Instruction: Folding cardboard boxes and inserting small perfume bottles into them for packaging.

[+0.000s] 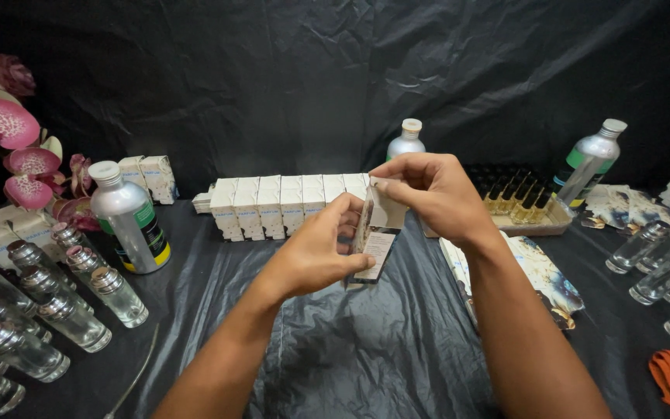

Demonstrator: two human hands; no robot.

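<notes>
Left hand [316, 256]: your grip pinches the small printed cardboard carton [374, 240] at mid-body, carton upright, long axis vertical.
Right hand [428, 186]: fingers pressed on carton's open top flap, above & just right of left.
Behind: row of white boxes [281, 203] on black-sheeted surface [350, 349].

Small patterned carton [374, 237] — upright, flap open

small patterned carton [375, 233] held mid-table, white cartons [281, 203] rowed behind
</notes>
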